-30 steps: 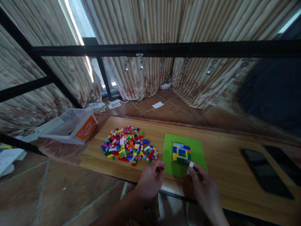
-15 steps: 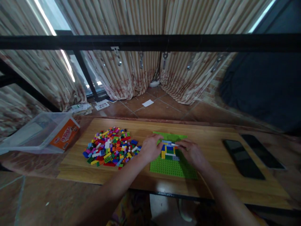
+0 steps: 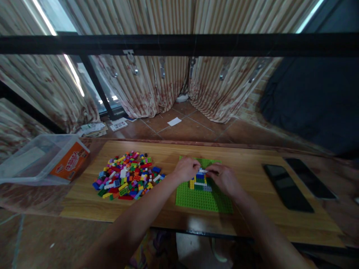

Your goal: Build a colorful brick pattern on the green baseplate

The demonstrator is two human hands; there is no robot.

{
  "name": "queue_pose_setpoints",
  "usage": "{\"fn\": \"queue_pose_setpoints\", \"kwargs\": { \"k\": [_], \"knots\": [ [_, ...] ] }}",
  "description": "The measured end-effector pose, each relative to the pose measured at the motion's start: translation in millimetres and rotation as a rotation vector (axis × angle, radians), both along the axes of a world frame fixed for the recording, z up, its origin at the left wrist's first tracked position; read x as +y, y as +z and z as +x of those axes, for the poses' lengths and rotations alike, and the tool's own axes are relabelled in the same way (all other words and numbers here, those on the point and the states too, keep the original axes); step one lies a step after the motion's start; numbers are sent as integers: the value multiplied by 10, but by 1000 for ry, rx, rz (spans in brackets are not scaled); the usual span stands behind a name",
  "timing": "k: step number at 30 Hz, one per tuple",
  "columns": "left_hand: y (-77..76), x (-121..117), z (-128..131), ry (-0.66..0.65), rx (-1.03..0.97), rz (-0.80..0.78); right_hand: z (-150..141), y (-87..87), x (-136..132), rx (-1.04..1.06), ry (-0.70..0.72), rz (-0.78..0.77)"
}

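Observation:
A green studded baseplate [image 3: 193,203] lies on the wooden table, carrying a low structure of building bricks [image 3: 200,179] in blue, white, yellow, green and grey. My left hand [image 3: 187,169] is over the structure's far left corner with its fingers curled together; whatever is between them is hidden. From the right, my right hand [image 3: 224,178] reaches in, thumb and forefinger pinched at the end of a white building brick [image 3: 202,171] along the structure's far edge. Whether that brick is pressed onto the others cannot be made out.
Left of the baseplate is a heap of loose coloured bricks [image 3: 127,177] on the wooden table [image 3: 92,205]. A clear plastic bin [image 3: 36,164] with an orange label stands beyond the table's left end. Two dark phone-like slabs [image 3: 288,188] [image 3: 311,179] lie at the right.
My left hand has shifted slightly toward the white brick, its fingers curling in more tightly. My right hand stays at the brick's right end. The whole view has moved a little.

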State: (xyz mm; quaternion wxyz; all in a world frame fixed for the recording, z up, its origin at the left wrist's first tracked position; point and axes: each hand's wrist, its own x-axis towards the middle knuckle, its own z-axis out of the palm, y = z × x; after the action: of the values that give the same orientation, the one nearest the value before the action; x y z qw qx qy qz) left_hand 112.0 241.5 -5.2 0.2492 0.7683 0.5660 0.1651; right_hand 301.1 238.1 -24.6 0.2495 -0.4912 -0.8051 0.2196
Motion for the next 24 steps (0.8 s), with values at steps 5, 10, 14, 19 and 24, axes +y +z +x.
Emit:
{"fn": "queue_pose_setpoints", "kwargs": {
  "k": [5, 10, 14, 19, 24],
  "knots": [
    [34, 24, 18, -11, -19, -12, -28, -2, -13, 7, -13, 13],
    [21, 48, 17, 0, -70, -52, -40, 8, -18, 34, -18, -17],
    [-13, 62, 14, 6, -98, -63, -6, -28, -29, 110, -59, -69],
    [-33, 52, 5, 16, -129, -54, 56, -111, -39, 309, -228, -176],
    [-33, 41, 9, 24, -132, -44, 44, -146, -9, 307, -269, -220]
  ]
}}
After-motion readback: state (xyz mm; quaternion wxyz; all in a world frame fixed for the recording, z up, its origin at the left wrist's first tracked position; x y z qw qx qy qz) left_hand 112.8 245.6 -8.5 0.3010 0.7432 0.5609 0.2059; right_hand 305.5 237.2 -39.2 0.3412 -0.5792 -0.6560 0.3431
